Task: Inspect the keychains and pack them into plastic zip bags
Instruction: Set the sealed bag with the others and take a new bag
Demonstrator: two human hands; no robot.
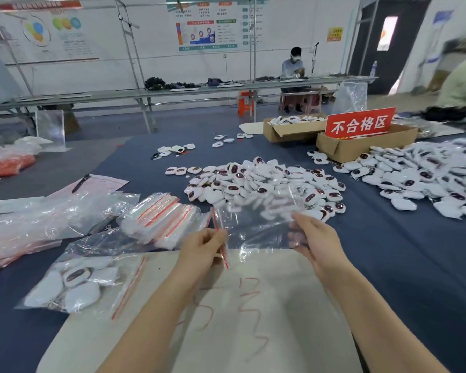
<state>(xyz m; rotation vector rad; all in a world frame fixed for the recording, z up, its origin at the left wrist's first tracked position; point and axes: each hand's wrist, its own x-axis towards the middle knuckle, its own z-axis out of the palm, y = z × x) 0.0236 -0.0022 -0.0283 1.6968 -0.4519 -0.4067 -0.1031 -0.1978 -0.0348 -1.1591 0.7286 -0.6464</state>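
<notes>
Forearms reaching in from 6 o'clock, a worker's left hand (202, 246) pinches the red zip edge of one empty zip bag (256, 224) while the right hand (315, 238) grips its opposite end, holding it stretched above a beige board (253, 332). On the blue table (388, 251), two heaps of white keychains lie beyond the hands: the nearer heap (264, 181) at 12 o'clock, the farther heap (428, 173) at 2 o'clock. One stack of empty bags (162, 219) sits at 10 o'clock, one filled bag (76, 281) at 8 o'clock and two cardboard boxes at 1 o'clock, the front box (361, 149) bearing a red sign (361, 123) and the rear box (283, 131) behind it.

At the right edge of the table (388, 238) the keychain pile (425, 179) is cut off; the wall poster (207, 25) cannot be read.
</notes>
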